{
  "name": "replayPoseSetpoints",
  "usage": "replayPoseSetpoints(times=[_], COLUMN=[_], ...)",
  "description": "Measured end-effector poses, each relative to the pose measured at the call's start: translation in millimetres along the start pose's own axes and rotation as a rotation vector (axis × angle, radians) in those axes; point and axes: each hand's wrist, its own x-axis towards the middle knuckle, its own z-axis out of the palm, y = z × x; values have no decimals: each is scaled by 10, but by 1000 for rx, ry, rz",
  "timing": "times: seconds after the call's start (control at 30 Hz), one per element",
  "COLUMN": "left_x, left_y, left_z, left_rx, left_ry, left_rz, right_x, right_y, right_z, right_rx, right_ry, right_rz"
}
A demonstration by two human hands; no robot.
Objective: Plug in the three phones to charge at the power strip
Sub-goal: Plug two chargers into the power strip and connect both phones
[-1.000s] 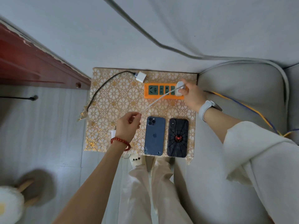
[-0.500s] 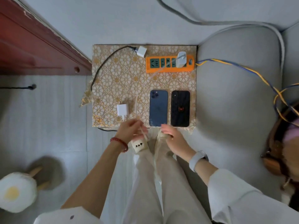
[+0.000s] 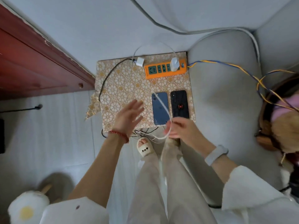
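An orange power strip (image 3: 153, 73) lies at the far right of a gold-flowered mat (image 3: 123, 81), with one white charger (image 3: 174, 64) plugged into it. A second white charger (image 3: 140, 61) on a black cord lies loose to its left. A blue phone (image 3: 160, 110) and a black phone (image 3: 179, 104) with a red spider lie face down side by side. My right hand (image 3: 179, 128) pinches the white cable (image 3: 162, 104), which arcs up over the blue phone. My left hand (image 3: 129, 117) hovers open above the mat's front edge. No third phone shows.
A red wooden cabinet (image 3: 32, 65) stands on the left and a grey sofa cushion (image 3: 226, 102) on the right. Yellow and blue wires (image 3: 226, 65) run from the strip. My slippered foot (image 3: 144, 147) is in front of the mat, with thin cords beside it.
My right hand has picked up the white cable and raised it over the blue phone. My left hand has let go, opened and lifted over the mat.
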Motion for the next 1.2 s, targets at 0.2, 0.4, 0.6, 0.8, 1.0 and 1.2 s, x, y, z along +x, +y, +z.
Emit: replayPoseSetpoints(times=[0.2, 0.4, 0.6, 0.8, 1.0, 1.2], left_x=[-315, -245, -237, -285, -382, -460], left_y=[-610, -125, 216, 152, 71, 82], left_z=[427, 397, 284, 25, 275, 405], left_rx=[717, 103, -328, -485, -25, -6], left_ry=[-259, -102, -79, 151, -42, 71], left_rz=[189, 90, 109, 146, 110, 163], right_x=[117, 160, 15, 109, 3, -43], right_y=[-670, -204, 370, 287, -112, -67], right_z=[-215, -99, 246, -77, 82, 118], right_rx=[422, 292, -381, -500, -405, -311], right_ry=[161, 116, -303, -82, -98, -209], right_rz=[-108, -62, -6, -111, -309, -232])
